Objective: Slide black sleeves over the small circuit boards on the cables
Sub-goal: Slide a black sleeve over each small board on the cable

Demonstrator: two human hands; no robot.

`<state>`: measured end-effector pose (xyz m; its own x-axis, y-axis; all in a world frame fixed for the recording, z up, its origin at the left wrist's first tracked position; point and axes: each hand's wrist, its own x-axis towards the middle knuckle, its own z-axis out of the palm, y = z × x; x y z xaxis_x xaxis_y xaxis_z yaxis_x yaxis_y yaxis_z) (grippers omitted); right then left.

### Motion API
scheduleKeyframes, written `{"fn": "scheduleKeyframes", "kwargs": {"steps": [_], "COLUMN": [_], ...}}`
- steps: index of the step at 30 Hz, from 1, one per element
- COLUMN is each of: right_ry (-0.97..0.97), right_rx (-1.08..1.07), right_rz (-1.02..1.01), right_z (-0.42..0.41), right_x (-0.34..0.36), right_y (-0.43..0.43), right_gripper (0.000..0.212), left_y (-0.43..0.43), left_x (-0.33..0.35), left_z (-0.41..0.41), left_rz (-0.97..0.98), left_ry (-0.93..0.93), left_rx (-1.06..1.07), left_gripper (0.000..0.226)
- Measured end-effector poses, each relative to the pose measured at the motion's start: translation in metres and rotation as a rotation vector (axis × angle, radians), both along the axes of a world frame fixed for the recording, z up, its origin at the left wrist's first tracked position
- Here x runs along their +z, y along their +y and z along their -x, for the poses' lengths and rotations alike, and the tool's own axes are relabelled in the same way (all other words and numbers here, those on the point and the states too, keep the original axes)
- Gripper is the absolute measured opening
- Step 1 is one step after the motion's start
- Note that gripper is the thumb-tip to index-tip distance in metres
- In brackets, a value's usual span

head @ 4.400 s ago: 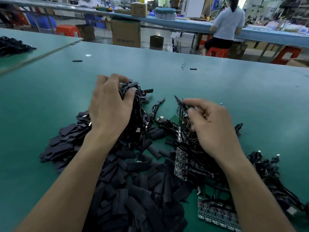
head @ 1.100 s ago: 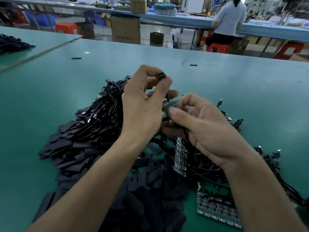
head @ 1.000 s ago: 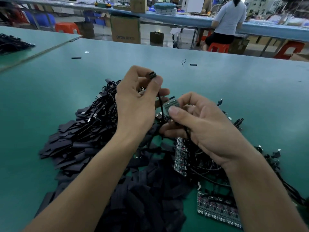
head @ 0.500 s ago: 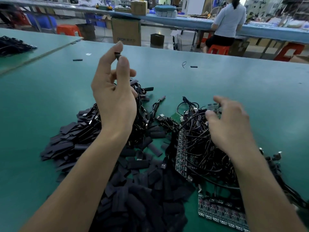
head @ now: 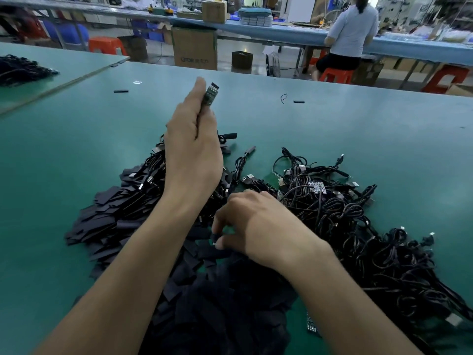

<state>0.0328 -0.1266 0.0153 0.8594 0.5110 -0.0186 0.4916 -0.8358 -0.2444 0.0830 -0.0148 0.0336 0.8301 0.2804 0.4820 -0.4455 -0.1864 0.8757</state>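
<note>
The left hand [head: 192, 160], raised toward 12 o'clock above the counter [head: 76, 139], pinches a small circuit board [head: 211, 94] between its fingers. The right hand [head: 268, 229] sits low over the black sleeves [head: 204, 303] heaped at 6 o'clock, its fingers pinching one sleeve [head: 214, 238]; tangled cables [head: 358, 221] lie at 4 o'clock.

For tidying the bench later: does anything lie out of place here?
Yes. One black sleeve lies alone far out on the green table at left; another lies at right, beside a loose wire scrap.
</note>
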Motion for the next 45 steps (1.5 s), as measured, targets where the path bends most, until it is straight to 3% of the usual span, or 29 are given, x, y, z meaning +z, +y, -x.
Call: {"fn": "scheduleKeyframes", "kwargs": {"steps": [3, 6, 8, 12, 18, 23, 31, 37, 45], "right_ry": [0.032, 0.026, 0.011, 0.087, -0.045, -0.151, -0.13, -0.199, -0.225], "right_rx": [0.054, 0.087, 0.094, -0.017, -0.239, -0.293, -0.293, -0.339, -0.362], "right_rz": [0.097, 0.078, 0.036, -0.286, -0.837, -1.114, -1.177, -1.181, -1.101], "right_z": [-0.004, -0.003, -0.001, 0.001, 0.0, -0.002, -0.002, -0.006, -0.005], "right_x": [-0.007, -0.011, -0.012, 0.001, 0.018, 0.026, 0.026, 0.02, 0.019], "right_y": [0.01, 0.013, 0.01, -0.008, -0.052, -0.071, -0.072, -0.073, -0.074], "right_gripper": [0.026, 0.013, 0.016, 0.01, 0.018, 0.018, 0.012, 0.035, 0.02], "left_y": [0.001, 0.001, 0.001, 0.001, -0.001, -0.005, -0.005, -0.004, -0.004], "left_x": [0.001, 0.003, 0.004, 0.006, 0.006, 0.003, 0.003, 0.003, 0.002], "left_z": [0.002, 0.004, 0.005, 0.007, 0.011, 0.014, 0.014, 0.014, 0.013], "left_rz": [-0.01, 0.043, 0.068, 0.063, -0.054, -0.11, -0.142, -0.14, -0.123], "left_ry": [-0.021, -0.019, -0.029, -0.069, 0.064, 0.092, 0.117, 0.114, 0.096], "left_rx": [-0.006, -0.011, -0.013, 0.008, -0.174, -0.243, -0.264, -0.265, -0.243], "left_gripper": [0.036, 0.011, 0.009, 0.013, 0.012, 0.011, 0.016, 0.017, 0.015]}}
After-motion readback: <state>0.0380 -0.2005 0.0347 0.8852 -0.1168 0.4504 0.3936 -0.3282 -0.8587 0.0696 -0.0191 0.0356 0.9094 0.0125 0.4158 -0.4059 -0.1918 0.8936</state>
